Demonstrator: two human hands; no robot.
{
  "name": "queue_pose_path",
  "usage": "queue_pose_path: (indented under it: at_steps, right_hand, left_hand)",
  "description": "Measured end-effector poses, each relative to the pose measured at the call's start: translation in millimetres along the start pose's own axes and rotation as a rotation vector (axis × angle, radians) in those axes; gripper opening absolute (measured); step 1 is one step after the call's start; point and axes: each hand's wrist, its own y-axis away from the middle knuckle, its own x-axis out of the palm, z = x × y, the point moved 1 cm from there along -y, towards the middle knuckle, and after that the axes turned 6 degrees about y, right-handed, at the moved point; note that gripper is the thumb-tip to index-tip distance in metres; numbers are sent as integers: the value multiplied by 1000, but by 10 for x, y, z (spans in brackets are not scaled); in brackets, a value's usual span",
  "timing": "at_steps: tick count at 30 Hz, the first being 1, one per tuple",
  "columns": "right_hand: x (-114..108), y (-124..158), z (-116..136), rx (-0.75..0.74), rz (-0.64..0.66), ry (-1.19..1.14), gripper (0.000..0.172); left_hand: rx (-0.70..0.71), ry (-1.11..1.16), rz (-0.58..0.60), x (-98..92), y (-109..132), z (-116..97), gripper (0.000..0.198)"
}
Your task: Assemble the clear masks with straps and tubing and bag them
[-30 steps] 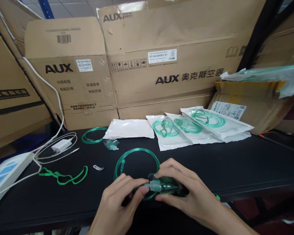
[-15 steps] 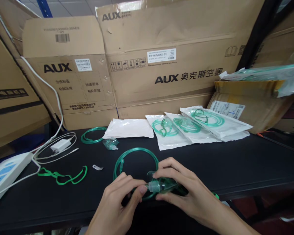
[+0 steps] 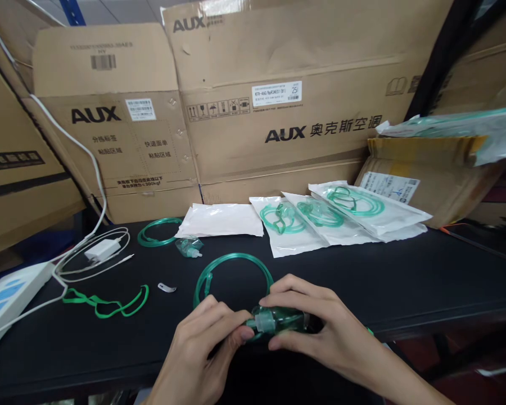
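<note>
One green mask (image 3: 290, 318) held at the bench's (image 3: 346, 278) front edge

From my end I count one limp strap (image 3: 103, 315), two glossy tubing coils (image 3: 154, 243), my left hand (image 3: 208, 337) pinching a mostly hidden green piece (image 3: 251, 324) at the frosted collar (image 3: 265, 322), my right hand (image 3: 331, 323) grasping the translucent mask, rolled slightly since a second ago, and three film-fronted pouches (image 3: 320, 219) toward the back edge.

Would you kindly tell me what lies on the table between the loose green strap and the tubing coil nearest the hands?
In the head view, a small pale strip lies between the strap and the coil, touching neither.
</note>
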Motion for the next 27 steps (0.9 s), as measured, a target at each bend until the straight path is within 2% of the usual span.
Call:
queue_pose_path:
  at_steps: [7,16,22,27]
  right_hand:
    - [-18,-28,31,117,88,7,23]
    - [-58,-79,105,173,152,34,28]
    - [-83,-93,123,208,141,-9,24]
    - [-79,-71,107,215,110,-21,17]
  left_hand:
    - [62,-34,-18,26,0,-1,17]
    - [77,-73,0,64,33,6,21]
    - [52,-51,-33,81,38,12,20]
    - [53,-49,-70,91,74,29,34]
